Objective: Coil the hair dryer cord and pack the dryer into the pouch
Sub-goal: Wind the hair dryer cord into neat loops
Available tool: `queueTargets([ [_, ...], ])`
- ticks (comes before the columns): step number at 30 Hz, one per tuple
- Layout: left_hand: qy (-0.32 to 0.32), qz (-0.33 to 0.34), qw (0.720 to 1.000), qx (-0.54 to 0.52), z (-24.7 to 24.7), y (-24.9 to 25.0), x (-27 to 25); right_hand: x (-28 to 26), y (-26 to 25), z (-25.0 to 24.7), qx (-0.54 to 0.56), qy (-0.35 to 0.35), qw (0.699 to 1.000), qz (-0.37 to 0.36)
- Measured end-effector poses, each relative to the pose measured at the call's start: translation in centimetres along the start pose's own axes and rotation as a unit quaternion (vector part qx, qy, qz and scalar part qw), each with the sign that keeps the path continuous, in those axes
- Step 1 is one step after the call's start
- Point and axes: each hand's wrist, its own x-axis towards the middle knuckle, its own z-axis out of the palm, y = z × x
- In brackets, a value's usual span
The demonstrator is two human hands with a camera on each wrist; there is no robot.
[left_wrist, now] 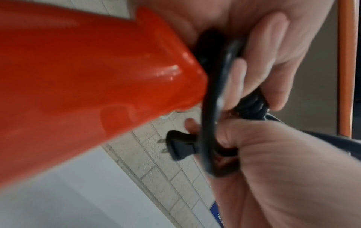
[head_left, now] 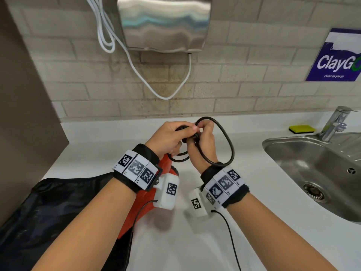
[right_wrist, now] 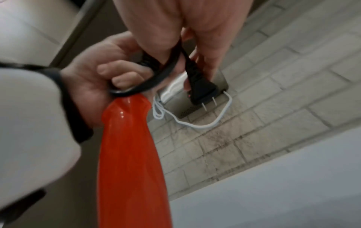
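My left hand (head_left: 175, 135) grips the end of the red hair dryer (head_left: 144, 198) handle together with coils of its black cord (head_left: 227, 141). The dryer handle (left_wrist: 78, 77) fills the left wrist view, and the dryer (right_wrist: 129, 154) runs down from the left hand (right_wrist: 93, 69) in the right wrist view. My right hand (head_left: 201, 132) pinches the cord near its plug (right_wrist: 201, 88), right against the left hand. One wide loop of cord hangs around the right wrist. The plug (left_wrist: 181, 146) points at the tiled wall. The black pouch (head_left: 48, 212) lies on the white counter (head_left: 195, 241) at the lower left, under my left forearm.
A steel sink (head_left: 273, 147) with a tap (head_left: 336, 122) sits at the right, with a yellow sponge (head_left: 301, 129) behind it. A steel hand dryer (head_left: 164, 22) with a dangling white cable (head_left: 136, 65) hangs on the tiled wall. A brown panel (head_left: 23, 114) bounds the left.
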Motion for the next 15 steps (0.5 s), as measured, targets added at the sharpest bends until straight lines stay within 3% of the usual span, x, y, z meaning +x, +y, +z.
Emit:
queueTargets([
  [5, -0.029, 0.028, 0.999, 0.012, -0.5, -0.3, -0.2, 0.9, 0.5, 0.2, -0.06, -0.052, 0.993, 0.088],
  [10, -0.025, 0.057, 0.998, 0.016, -0.7, 0.0, -0.3, 1.5, -0.5, -0.3, -0.097, -0.07, 0.991, 0.066],
  [15, -0.011, 0.046, 0.999, -0.006, -1.0, 0.3, -0.5, 1.6, -1.1, 0.0, -0.075, -0.075, 0.991, 0.079],
])
